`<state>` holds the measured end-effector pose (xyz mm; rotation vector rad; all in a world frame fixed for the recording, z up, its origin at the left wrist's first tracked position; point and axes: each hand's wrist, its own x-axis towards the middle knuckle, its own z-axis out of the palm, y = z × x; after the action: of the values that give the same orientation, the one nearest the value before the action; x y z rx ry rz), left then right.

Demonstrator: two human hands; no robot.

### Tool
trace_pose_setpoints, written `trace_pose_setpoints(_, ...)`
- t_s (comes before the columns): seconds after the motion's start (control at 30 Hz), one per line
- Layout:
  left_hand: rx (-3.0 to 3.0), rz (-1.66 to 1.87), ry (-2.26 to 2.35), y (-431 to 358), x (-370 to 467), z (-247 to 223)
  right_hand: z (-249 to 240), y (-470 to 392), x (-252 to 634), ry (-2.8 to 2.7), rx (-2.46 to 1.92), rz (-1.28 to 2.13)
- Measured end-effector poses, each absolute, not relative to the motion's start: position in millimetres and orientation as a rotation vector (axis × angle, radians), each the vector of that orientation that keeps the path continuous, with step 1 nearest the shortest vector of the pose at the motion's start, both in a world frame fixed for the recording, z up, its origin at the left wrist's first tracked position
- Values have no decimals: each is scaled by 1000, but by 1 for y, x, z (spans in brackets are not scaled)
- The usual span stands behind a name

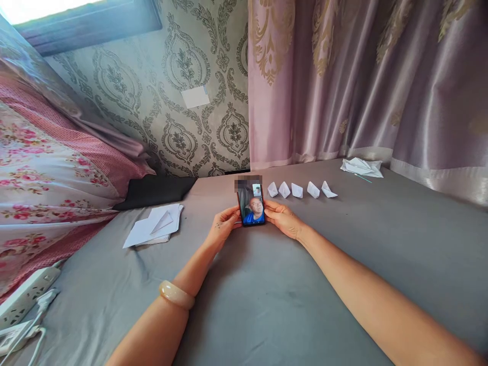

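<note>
A dark-framed phone [250,207] stands almost upright near the middle of the grey sheet, its lit screen showing a video call with a person in blue and a small inset picture. My left hand [225,223] grips the phone's left edge, its fingers partly behind it. At the right edge, my right hand [282,218] holds the same phone. Just beyond my right hand, several small folded white paper pieces [297,190] stand in a row.
White paper sheets [152,226] lie at the left, a folded piece on top. Folded papers [361,166] and a thin green stick lie at the back right. A black cloth [156,190] is at the back left; power strips [28,295] with cables sit at the lower left.
</note>
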<state>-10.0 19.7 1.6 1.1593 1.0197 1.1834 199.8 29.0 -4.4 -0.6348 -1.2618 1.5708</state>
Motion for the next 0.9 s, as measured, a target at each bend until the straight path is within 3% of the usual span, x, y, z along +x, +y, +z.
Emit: trace_pose_setpoints(0.9, 1157, 1198, 1035, 17, -8, 4, -7, 30, 201, -1242, -637, 1577)
